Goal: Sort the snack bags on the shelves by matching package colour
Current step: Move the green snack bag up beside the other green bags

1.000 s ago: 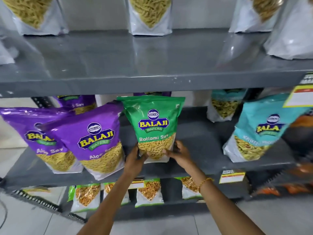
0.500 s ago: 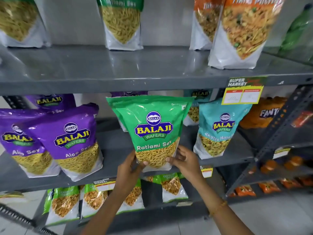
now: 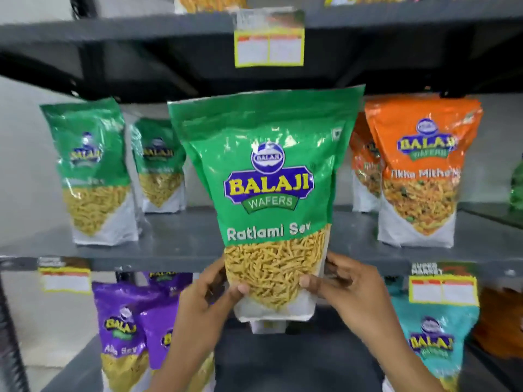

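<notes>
Grey shelf (image 3: 198, 244): green bags (image 3: 93, 171), seemingly two orange bags (image 3: 421, 176).

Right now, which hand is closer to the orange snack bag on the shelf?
Right. The right hand grips the held green bag's lower right edge, below-left of the orange bag; the left hand is on the far side.

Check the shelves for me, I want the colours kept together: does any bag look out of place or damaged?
Nothing stands out. The green bags stand together, the orange bags stand apart, and the held green bag looks intact in the left hand and right hand.
</notes>
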`<state>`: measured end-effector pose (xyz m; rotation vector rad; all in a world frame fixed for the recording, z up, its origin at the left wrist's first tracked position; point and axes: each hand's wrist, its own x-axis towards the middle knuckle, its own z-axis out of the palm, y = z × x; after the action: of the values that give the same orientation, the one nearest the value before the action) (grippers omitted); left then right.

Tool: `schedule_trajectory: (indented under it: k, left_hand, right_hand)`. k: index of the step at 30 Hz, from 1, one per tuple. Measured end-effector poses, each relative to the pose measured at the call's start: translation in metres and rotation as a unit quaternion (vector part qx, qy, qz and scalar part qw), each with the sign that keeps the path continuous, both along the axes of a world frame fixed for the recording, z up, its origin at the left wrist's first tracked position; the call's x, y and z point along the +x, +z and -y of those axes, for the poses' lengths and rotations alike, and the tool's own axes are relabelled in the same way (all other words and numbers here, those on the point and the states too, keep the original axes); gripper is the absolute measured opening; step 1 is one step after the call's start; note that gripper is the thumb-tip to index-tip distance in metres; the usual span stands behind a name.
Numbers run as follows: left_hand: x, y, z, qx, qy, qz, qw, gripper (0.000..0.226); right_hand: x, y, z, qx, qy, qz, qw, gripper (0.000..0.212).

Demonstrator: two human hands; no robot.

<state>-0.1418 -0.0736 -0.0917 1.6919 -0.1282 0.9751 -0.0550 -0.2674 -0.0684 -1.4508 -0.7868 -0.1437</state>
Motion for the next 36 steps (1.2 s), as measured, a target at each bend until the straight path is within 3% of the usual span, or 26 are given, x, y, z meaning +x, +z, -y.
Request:
schedule_trajectory:
  k: [7,12,19,27,32,36]
  left_hand:
    - [0.044,0.067,-0.040,0.060,-0.009,0.018,0.998,0.024]
    - [0.094,0.081,-0.075,0.087,0.002,-0.059,0.994,0.022]
    - [0.126,0.073,-0.094,0.027,-0.054,-0.135,0.989,0.028]
    - [0.127,0.069,-0.099,0.080,-0.058,-0.199,0.975,0.038]
    - [0.129,0.065,-0.097,0.123,-0.008,-0.224,0.967,0.020]
    - [0.124,0.064,-0.099,0.148,-0.006,-0.241,0.959,0.031]
  right_hand:
    - [0.039,0.059,-0.050,0.018,-0.027,0.047,0.998,0.025]
    - [0.086,0.065,-0.087,-0.010,-0.060,0.019,0.998,0.022]
    - [0.121,0.051,-0.102,-0.081,-0.094,-0.009,0.992,0.012]
    - [0.129,0.048,-0.097,-0.149,-0.024,-0.046,0.987,0.053]
    - [0.128,0.046,-0.096,-0.173,-0.057,-0.042,0.982,0.055]
    - [0.117,0.047,-0.091,-0.201,-0.083,-0.028,0.976,0.052]
